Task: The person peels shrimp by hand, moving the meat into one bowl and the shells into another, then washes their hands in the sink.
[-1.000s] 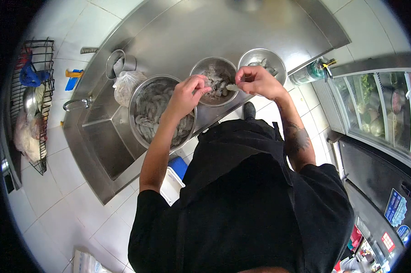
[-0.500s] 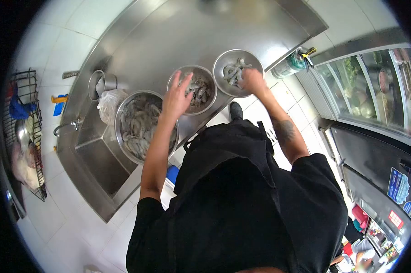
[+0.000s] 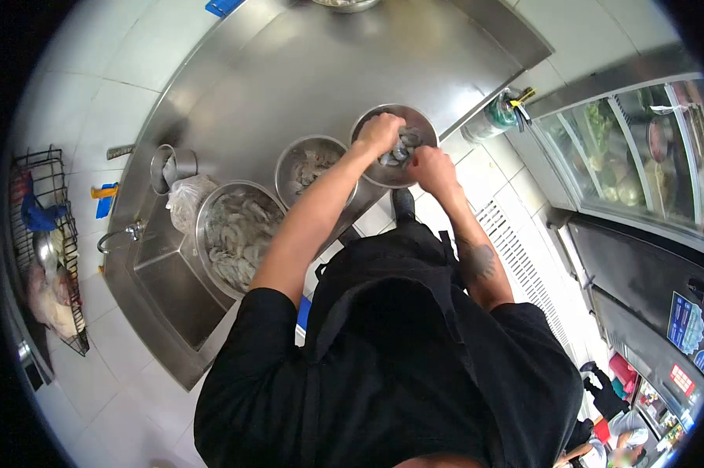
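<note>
Three steel bowls stand in a row along the counter's near edge. My left hand (image 3: 381, 134) is over the left part of the right bowl (image 3: 361, 125), fingers closed. At that bowl's right rim is my right hand (image 3: 434, 168), its fingers also curled closed. Between them lie pale grey peeled shrimp (image 3: 399, 148). What the fingertips hold, if anything, is hidden. Brownish shrimp scraps (image 3: 308, 170) fill the middle bowl (image 3: 280, 168), partly behind my left forearm. Whole grey shrimp (image 3: 239, 234) fill the largest bowl (image 3: 199, 226) by the sink.
A steel sink (image 3: 173, 292) with a tap (image 3: 126, 232) is at the left. Beside it are a plastic bag (image 3: 188, 199) and a steel cup (image 3: 182, 161). A glass-fronted fridge (image 3: 633, 148) stands right. Other people (image 3: 613, 437) are at the lower right.
My left hand has moved right, from above the middle bowl to the right bowl, and its spread fingers have closed. My right hand has shifted down to the rim. The view has tilted slightly.
</note>
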The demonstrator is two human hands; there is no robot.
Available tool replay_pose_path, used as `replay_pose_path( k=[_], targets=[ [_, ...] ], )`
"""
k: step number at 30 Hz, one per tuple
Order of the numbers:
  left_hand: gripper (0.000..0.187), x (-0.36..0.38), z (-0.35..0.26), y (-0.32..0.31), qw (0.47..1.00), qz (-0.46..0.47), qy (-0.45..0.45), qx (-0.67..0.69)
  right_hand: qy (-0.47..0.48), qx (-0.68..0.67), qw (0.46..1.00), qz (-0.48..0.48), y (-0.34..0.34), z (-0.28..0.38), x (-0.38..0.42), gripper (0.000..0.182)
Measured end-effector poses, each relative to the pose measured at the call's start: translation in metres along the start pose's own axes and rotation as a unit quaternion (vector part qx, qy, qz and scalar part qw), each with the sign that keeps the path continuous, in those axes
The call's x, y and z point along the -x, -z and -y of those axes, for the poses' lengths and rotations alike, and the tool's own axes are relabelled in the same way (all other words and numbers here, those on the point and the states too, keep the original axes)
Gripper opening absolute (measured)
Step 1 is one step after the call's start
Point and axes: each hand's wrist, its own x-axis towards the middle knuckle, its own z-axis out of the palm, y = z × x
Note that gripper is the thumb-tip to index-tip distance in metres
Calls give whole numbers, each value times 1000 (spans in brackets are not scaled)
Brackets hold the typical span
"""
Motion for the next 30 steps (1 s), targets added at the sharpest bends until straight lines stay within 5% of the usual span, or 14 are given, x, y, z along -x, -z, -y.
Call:
replay_pose_path(
  k=[4,6,9,12,16,23,30],
  targets=[
    [16,21,5,33,994,-79,35,59,-8,-113,990,-87,45,-7,31,18],
    [17,61,-2,71,958,-212,95,168,15,-169,975,-142,59,4,40,17],
    [19,126,-7,106,941,-229,192,161,96,-248,950,-162,60,40,39,14],
    [34,184,7,102,952,-256,156,61,147,-343,923,-90,26,94,22,15],
    [32,270,-10,122,895,-349,255,112,292,-35,955,27,-30,139,-1,24],
    [22,430,26,99,805,-363,466,63,386,-105,915,53,-58,200,13,20],
    [24,436,53,95,867,-293,397,71,518,50,846,114,-142,284,59,17]
  ],
)
